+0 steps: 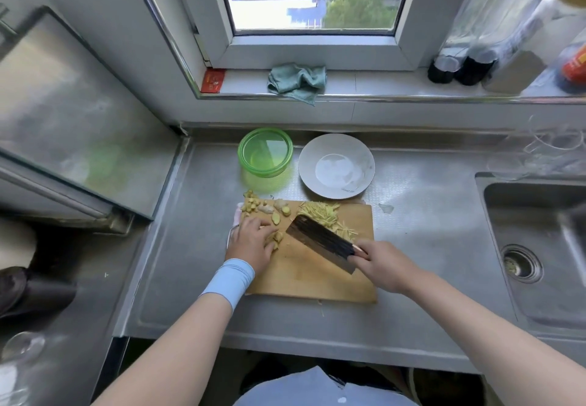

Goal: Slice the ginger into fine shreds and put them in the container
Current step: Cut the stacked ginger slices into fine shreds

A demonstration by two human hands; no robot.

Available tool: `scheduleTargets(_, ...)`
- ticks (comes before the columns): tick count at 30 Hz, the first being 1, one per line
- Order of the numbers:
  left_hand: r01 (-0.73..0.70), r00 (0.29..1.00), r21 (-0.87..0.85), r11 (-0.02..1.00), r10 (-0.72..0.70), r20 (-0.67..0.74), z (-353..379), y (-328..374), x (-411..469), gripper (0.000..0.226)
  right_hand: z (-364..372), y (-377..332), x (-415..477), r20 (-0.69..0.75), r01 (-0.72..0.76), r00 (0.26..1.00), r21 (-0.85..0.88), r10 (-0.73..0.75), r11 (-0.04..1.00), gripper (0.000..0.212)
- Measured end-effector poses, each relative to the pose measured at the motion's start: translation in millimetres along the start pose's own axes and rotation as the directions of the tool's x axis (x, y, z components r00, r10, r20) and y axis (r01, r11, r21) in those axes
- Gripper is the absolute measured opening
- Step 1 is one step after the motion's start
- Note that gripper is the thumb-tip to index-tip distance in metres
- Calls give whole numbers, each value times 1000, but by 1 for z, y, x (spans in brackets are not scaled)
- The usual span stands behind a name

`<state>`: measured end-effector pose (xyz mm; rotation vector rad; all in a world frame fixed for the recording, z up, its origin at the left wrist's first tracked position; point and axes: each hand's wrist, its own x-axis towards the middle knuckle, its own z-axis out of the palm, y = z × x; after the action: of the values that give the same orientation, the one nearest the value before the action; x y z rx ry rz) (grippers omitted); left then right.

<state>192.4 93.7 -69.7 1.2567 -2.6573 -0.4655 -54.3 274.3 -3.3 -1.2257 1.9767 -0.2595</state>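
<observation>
While the left hand [252, 240] curls its fingers down over a few ginger slices [276, 239] on the cutting board [317, 282], the right hand [385, 266] is wrapped round the handle of a dark cleaver [323, 240] whose blade stands just beside those fingertips; shredding looks midway. Finished shreds [326, 213] lie beyond the blade, and the green container [265, 152] stands farther off on the surface with no ginger visible inside, so next come thin, close cuts, knuckles guiding the blade.
</observation>
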Motion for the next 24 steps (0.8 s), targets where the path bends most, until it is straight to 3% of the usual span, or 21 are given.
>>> scheduleTargets(6, 5, 998, -14, 1000, -4, 60, 3, -9, -2, 22, 22, -14, 4, -87, -65, 994, 67, 71, 996, 21)
scheduleTargets(9, 17, 1000, -62, 998, -16, 14, -4, -9, 3, 23, 20, -14, -1, -135, -106, 984, 90, 117, 990, 16)
scheduleTargets(13, -78, 997, -36, 996, 77, -22, -11, 6, 33, 32, 22, -19, -5, -189, -142, 967, 168, 173, 976, 21)
scheduleTargets(19, -301, 939, 90, 949, 279, 203, -12, 13, 69, 32, 38, -45, 4, -190, -188, 954, 228, 233, 955, 23)
scheduleTargets(21, -288, 951, 89, 954, 274, 143, -9, 0, 65, 24, 41, -48, 6, -195, -231, 941, 236, 278, 944, 22)
scheduleTargets(24, -215, 976, -57, 975, 216, 12, -1, -28, 53, 33, 37, -51, 3, -226, -267, 919, 251, 324, 931, 22)
